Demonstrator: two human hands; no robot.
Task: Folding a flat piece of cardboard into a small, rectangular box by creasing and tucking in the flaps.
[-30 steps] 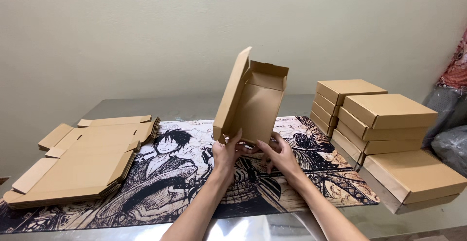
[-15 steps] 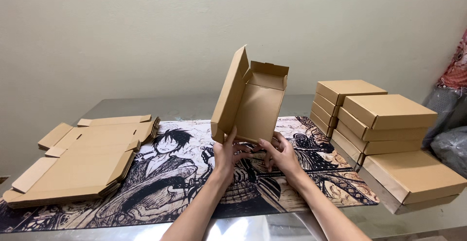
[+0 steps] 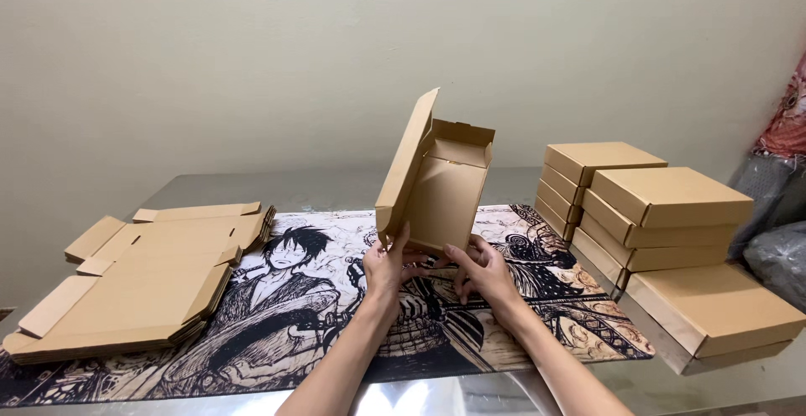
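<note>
Head view: both hands, left hand (image 3: pixel 388 266) and right hand (image 3: pixel 483 272), grasp with clenched fingers the bottom of an upright, half-folded brown cardboard box (image 3: pixel 437 183) above the illustrated mat (image 3: pixel 302 298) at the bench's middle.

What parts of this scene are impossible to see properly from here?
Head view only:
- Bottom end of the half-folded box: covered by the left hand and right hand.
- Dark bags: cut by the right edge.
- Mat picture: partly under the flat cardboard stack.
</note>
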